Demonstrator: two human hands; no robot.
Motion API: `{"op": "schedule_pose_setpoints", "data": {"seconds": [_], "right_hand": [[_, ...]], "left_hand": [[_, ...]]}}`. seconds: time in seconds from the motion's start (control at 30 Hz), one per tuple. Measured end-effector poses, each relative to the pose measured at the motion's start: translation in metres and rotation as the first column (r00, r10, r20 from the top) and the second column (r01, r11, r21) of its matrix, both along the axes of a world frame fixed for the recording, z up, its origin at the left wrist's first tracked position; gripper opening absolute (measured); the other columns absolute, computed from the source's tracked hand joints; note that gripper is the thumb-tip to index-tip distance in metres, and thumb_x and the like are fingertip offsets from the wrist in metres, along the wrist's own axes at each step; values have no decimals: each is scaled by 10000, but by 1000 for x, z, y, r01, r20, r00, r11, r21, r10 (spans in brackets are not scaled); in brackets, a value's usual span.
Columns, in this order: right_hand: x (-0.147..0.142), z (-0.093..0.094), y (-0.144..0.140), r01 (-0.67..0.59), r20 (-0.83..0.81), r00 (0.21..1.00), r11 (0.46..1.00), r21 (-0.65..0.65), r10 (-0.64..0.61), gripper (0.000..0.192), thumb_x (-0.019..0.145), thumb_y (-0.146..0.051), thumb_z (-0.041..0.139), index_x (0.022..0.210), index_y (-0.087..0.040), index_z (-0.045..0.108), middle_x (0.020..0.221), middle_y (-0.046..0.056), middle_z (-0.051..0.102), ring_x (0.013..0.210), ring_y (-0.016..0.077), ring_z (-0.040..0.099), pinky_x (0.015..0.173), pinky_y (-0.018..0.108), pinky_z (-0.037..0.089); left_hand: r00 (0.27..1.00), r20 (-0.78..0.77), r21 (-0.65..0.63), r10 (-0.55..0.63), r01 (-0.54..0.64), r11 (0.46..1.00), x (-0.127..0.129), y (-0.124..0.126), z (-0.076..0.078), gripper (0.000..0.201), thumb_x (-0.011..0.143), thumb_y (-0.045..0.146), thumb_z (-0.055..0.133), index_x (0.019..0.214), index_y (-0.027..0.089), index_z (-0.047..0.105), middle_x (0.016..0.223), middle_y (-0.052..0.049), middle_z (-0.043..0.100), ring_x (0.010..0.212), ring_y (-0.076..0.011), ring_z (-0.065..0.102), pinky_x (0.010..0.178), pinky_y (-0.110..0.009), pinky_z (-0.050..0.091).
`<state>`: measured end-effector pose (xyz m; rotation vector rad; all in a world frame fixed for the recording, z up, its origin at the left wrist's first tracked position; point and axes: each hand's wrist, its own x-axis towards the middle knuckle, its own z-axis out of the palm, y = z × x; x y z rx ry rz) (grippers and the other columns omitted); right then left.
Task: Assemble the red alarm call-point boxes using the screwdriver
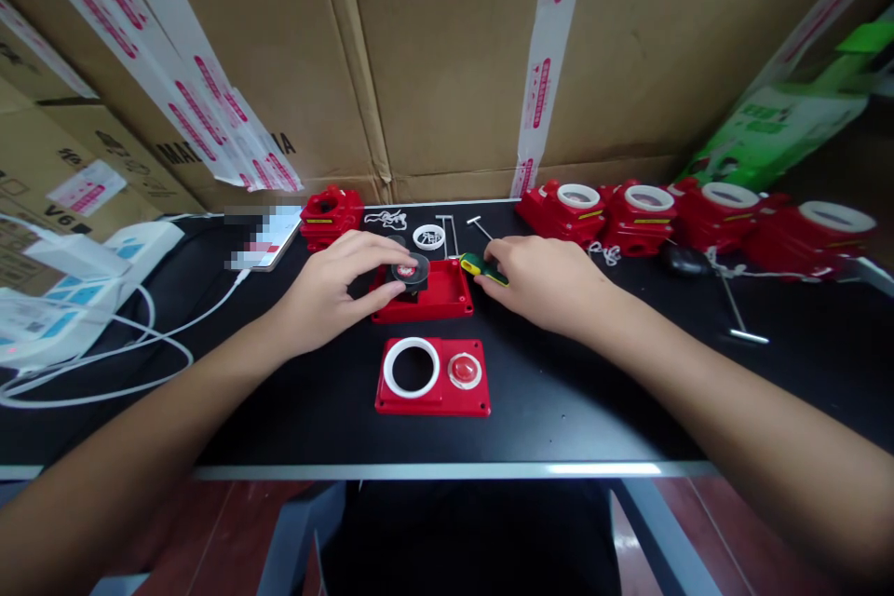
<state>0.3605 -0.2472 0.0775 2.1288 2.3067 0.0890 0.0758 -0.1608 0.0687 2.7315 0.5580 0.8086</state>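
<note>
Cardboard boxes wall off the black counter [559, 410]. Left hand [328, 293] pinches a black round part [411, 274] over the open red housing [426, 296]; right hand [541, 284] grips a green screwdriver [483, 269]. Red cover plate [433, 377] lies unattached nearer the counter's edge, with finished red units [649, 209] lined up behind.

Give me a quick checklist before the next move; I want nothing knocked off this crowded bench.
1. Left hand has its fingers on the black round part: ok.
2. Black round part sits over the open red housing: ok; whether it is seated, cannot tell.
3. Right hand touches the green and yellow screwdriver: ok; firm grip, cannot tell.
4. Red cover plate lies flat, apart from both hands: ok.
5. White ring and metal pins lie loose just behind the housing: not ok.
</note>
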Motion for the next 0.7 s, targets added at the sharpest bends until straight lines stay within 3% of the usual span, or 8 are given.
{"op": "schedule_pose_setpoints", "data": {"seconds": [0.5, 0.7], "right_hand": [[3, -3, 2, -1, -26, 1000, 1000, -9, 1, 382, 1065, -479, 545, 1191, -172, 733, 1181, 141, 810, 1012, 375, 799, 635, 391, 519], [4, -4, 4, -1, -30, 1000, 1000, -27, 0, 374, 1065, -480, 544, 1181, -178, 731, 1201, 138, 799, 1023, 373, 795, 640, 391, 527]], "left_hand": [[991, 134, 38, -3, -2, 999, 8, -3, -4, 122, 993, 270, 789, 1095, 206, 771, 1217, -97, 817, 1210, -259, 751, 1119, -443, 572], [954, 276, -105, 115, -90, 990, 4, 7, -1, 143, 979, 295, 786, 1103, 228, 762, 1224, -81, 808, 1181, -257, 758, 1088, -446, 581]]}}
